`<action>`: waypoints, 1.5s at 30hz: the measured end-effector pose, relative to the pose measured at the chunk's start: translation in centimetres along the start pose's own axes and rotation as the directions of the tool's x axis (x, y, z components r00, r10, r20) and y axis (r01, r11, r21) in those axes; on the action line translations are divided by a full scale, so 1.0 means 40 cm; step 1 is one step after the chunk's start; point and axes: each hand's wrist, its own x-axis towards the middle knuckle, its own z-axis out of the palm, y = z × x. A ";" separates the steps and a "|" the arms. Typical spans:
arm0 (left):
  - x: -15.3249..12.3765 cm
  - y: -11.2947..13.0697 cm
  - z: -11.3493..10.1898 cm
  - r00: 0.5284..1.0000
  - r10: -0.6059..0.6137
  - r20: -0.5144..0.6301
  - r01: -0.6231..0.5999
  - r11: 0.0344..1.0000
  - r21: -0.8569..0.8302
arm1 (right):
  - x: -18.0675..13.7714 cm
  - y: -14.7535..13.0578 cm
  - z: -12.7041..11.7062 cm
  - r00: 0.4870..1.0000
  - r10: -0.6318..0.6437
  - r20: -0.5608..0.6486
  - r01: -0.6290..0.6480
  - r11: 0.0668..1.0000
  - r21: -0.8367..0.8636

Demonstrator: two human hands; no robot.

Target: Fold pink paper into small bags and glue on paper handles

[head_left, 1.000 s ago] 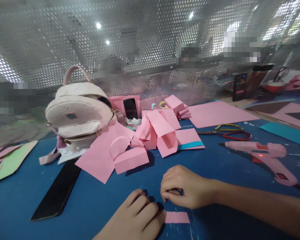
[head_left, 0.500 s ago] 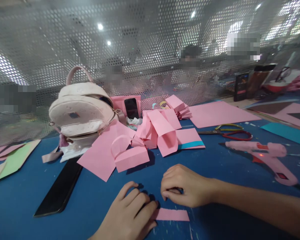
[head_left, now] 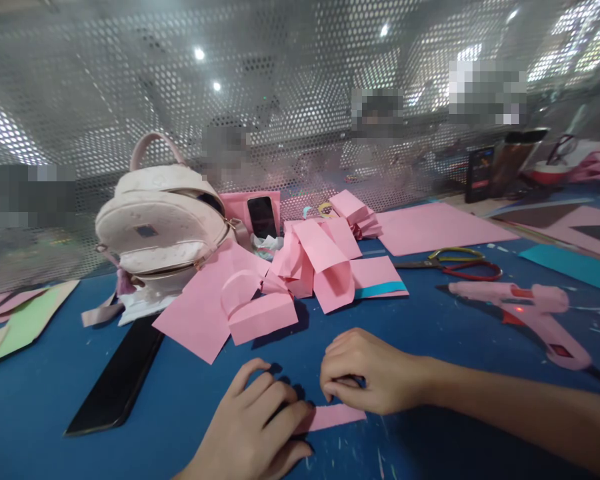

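Blue table [head_left: 190,393]: left hand [head_left: 253,427], grip spread, hides one pink strip [head_left: 337,417] end; grip of right hand [head_left: 370,373] unclear

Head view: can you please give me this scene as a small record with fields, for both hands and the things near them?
Left hand: fingers pressed flat on the left end of a pink paper strip
Right hand: curled, fingertips at the strip's upper edge; whether it grips cannot be told
Surface: blue table
Behind the hands: folded pink papers, pale bag, black phone lying flat
To the right: pink glue gun, scissors
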 end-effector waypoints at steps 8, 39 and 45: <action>-0.005 0.001 0.000 0.999 -0.031 0.015 0.031 0.999 -0.019 | 0.002 0.001 0.001 1.000 -0.013 -0.013 0.013 1.000 -0.001; 0.002 0.003 0.001 0.988 -0.079 0.135 0.088 0.994 -0.062 | 0.002 -0.005 -0.003 0.999 -0.031 0.012 0.031 0.999 -0.027; 0.000 0.005 0.003 0.993 -0.080 0.090 0.085 0.995 -0.052 | -0.002 -0.008 -0.005 0.999 -0.010 0.036 0.011 0.999 -0.043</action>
